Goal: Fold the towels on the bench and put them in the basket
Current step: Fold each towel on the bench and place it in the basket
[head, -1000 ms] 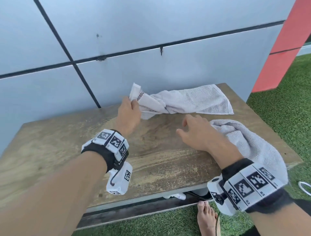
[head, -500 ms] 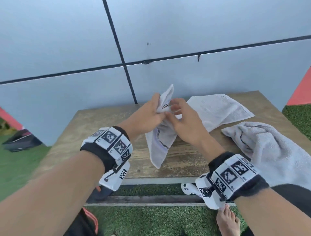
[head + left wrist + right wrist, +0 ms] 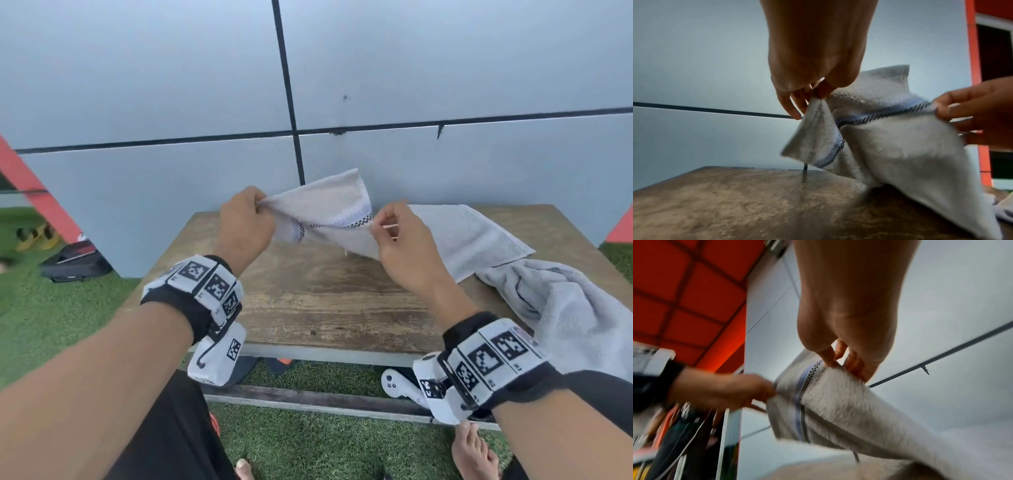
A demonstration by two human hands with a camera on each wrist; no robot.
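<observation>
The left hand [image 3: 247, 222] and right hand [image 3: 402, 240] have lifted the towel [image 3: 329, 209] off the counter [image 3: 335, 301], each now pinching an edge, spreading it ready for folding.

Both forearms reach forward, bare, each wrist wrapped in black band with white marker blocks. Left hand [image 3: 246, 222] raised, fingers curled, thumb and fingertips pinching cloth edge. Right hand [image 3: 402, 245] level with it, just beside, back of hand up, thumb and forefinger pinching opposite edge. Bare toes visible below right forearm.
</observation>
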